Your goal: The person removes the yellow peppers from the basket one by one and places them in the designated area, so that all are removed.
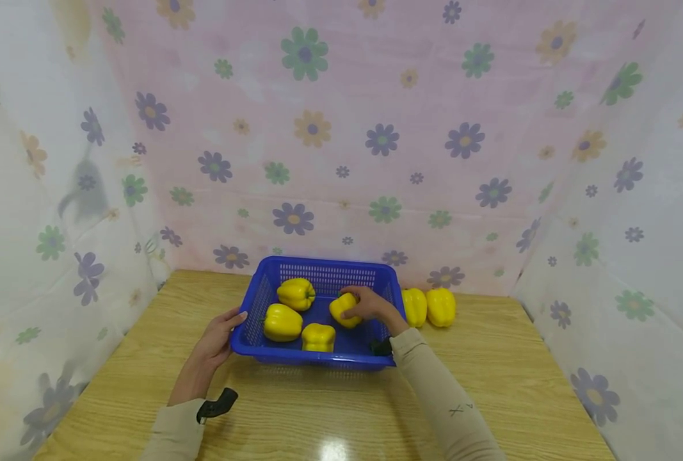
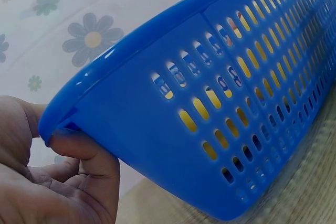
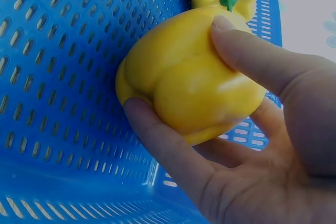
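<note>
Gripping one pepper [image 1: 342,314] (of six)

My pepper [image 3: 184,85] gleams yellow, this basket [image 2: 142,124] deep blue; purple and green flowers [image 1: 293,219] dot the far pink curtain [image 1: 353,77]!

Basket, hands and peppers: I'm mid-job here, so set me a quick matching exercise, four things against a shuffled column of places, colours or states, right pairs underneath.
Column one
1. Left hand
2. Right hand
3. Basket
4. Rightmost pepper

Column two
A. On the table, outside the basket
B. Gripping another pepper
C. Holding the basket's rim
D. Blue, with slotted walls

Pairs: 1-C, 2-B, 3-D, 4-A
</note>
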Demonstrator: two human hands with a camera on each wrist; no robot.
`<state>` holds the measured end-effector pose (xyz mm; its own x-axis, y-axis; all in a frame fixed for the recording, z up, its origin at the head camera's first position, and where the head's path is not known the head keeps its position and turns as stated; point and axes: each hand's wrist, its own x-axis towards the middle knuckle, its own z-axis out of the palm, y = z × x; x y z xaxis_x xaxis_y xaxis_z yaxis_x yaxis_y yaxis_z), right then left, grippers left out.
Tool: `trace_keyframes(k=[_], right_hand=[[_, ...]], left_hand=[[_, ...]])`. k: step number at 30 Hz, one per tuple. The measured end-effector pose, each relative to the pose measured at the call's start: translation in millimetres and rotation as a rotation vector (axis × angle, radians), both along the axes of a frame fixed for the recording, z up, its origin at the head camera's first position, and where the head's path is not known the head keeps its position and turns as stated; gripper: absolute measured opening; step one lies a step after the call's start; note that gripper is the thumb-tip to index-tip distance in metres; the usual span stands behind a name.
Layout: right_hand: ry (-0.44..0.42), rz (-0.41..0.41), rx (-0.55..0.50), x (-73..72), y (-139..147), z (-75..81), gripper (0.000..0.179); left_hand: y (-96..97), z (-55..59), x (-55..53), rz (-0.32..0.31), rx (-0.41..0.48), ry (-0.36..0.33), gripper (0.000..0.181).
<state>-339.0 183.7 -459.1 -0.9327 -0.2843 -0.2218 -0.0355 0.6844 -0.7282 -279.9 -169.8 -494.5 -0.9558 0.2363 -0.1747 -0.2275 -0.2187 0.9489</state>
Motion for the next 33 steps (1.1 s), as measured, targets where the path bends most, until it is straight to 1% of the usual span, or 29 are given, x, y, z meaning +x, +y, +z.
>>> trace_keyframes(k=[8,11,16,19,22,29,33], right_hand=[[-0.029,-0.072,-0.039,0.3,0.3,1.2,0.060],[-0.039,-0.079,-0.058,0.0,2.0,1.8,0.059],[-0.081,-0.090,-0.102,-0.2,8.1,4.9,0.062],[-0.084,-0.090,-0.124,0.2,13.0,9.1,0.063],[-0.063,-0.082,-0.148,1.6,17.2,14.3,0.063],[-0.026,-0.071,-0.199,10.8,22.7,31.1,0.062],[-0.025,-0.058,-0.242,16.8,24.6,39.7,0.062]], left_hand=[[-0.2,0.4,-0.5,0.009,-0.006,-0.016,0.067],[-0.3,0.2,-0.7,0.013,-0.009,-0.020,0.067],[0.0,-0.8,-1.3,0.011,-0.022,-0.019,0.067],[0.4,-2.0,-2.5,0.013,-0.026,-0.017,0.068],[0.4,-2.9,-3.4,0.021,-0.023,-0.014,0.067],[-1.2,-3.1,-2.0,0.000,-0.005,-0.008,0.066],[-2.3,-2.7,-1.4,-0.008,0.001,-0.005,0.067]])
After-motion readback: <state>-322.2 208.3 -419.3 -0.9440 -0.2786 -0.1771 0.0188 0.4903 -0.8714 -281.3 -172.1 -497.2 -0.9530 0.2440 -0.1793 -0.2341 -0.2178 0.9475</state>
